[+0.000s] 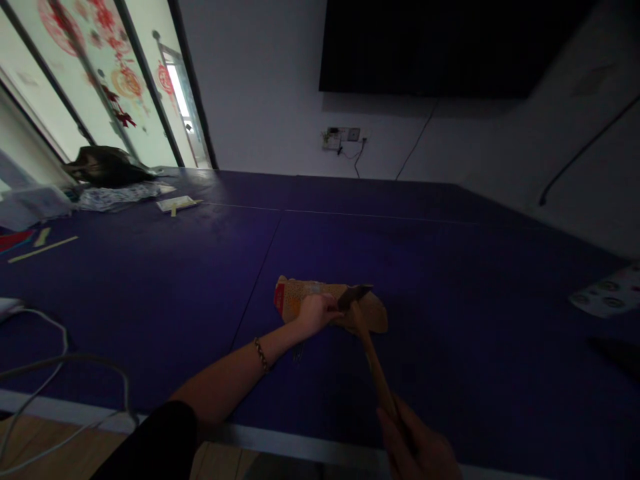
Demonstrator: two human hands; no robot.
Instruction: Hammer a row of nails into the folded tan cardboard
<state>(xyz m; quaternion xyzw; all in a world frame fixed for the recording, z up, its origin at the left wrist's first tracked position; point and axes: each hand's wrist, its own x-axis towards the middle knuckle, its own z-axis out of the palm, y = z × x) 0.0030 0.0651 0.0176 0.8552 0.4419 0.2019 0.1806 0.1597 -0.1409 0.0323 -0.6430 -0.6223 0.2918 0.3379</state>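
My right hand (417, 440) is wrapped round the wooden handle of a hammer (373, 353) near the bottom of the view. Its dark metal head (355, 295) is over a flat brown piece (370, 312) with rounded ends, beside my left fingertips. This piece lies on the purple table and bears a red patch (279, 297) at its left end; its exact kind is unclear. My left hand (318, 313) rests on the piece with its fingers pinched together; what they hold, if anything, is too small to see. Several thin pins or nails (298, 353) appear to lie near my left wrist.
The purple table (175, 287) reaches back to the wall. A black bag (107, 165) and a small white tray (177, 204) are at the far left. White cables (65, 340) loop at the near left. A patterned item (607, 293) lies at right.
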